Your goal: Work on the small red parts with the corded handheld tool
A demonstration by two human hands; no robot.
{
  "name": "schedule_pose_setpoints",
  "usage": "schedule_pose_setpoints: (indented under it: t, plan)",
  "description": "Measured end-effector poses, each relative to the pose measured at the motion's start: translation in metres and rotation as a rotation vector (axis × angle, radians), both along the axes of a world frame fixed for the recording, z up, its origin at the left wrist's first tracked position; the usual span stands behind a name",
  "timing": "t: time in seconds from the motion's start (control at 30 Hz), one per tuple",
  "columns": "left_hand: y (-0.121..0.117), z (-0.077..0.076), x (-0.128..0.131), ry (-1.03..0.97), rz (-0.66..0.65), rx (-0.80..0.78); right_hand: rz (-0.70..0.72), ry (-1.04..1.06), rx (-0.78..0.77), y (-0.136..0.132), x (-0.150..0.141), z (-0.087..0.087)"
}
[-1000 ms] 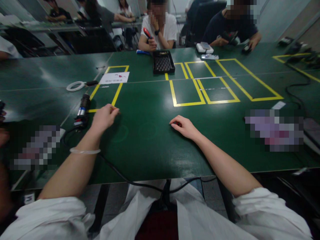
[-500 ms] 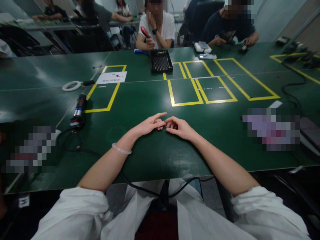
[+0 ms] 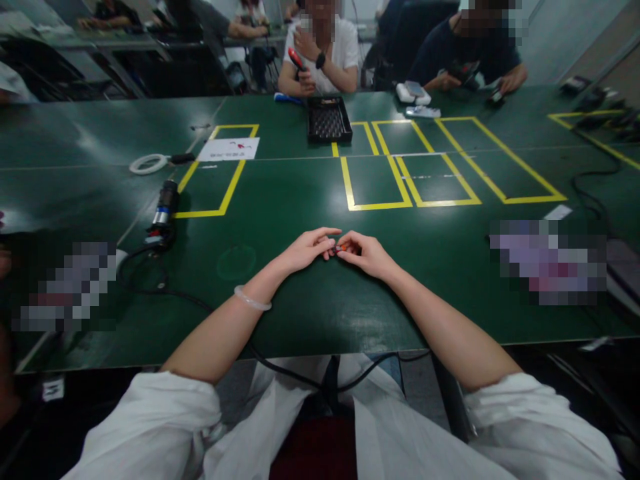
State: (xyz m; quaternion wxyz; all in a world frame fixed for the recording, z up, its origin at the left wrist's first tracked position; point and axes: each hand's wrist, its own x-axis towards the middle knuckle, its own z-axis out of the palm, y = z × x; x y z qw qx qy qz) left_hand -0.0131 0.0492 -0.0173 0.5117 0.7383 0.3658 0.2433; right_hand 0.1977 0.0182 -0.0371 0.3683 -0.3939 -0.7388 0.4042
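Note:
Over the green table, in front of my body, my left hand and my right hand meet at the fingertips. Between them is a small orange-red and dark piece, too small and too covered by fingers to name. My left thumb and curled fingers pinch its left side, while the left index finger stretches out above. My right fingers close around its other end. A pale bracelet circles my left wrist.
Yellow tape outlines mark the table beyond my hands. A black tray stands near a person holding a red-handled tool. A white card, a white ring and a black-and-silver cylinder with a cable lie left.
My right fingertips have come together with the left ones at the small piece, and more of its orange part shows by the right fingers. The view has shifted slightly.

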Motion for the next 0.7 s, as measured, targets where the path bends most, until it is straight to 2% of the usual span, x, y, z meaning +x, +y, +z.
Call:
schedule_pose_setpoints:
  t: [0.27,0.5,0.7]
  plan:
    - [-0.0028,-0.0005,-0.0003,0.03,0.026,0.057,-0.019,-0.032,0.025,-0.0008,0.0015,0.0034]
    - [-0.0028,-0.0016,-0.0001,0.008,0.027,0.041,-0.04,-0.06,0.055,0.0009,0.003,0.0003]
    - [-0.0066,0.0031,0.001,0.101,0.038,0.103,-0.041,-0.066,0.075,0.0014,0.002,-0.0007]
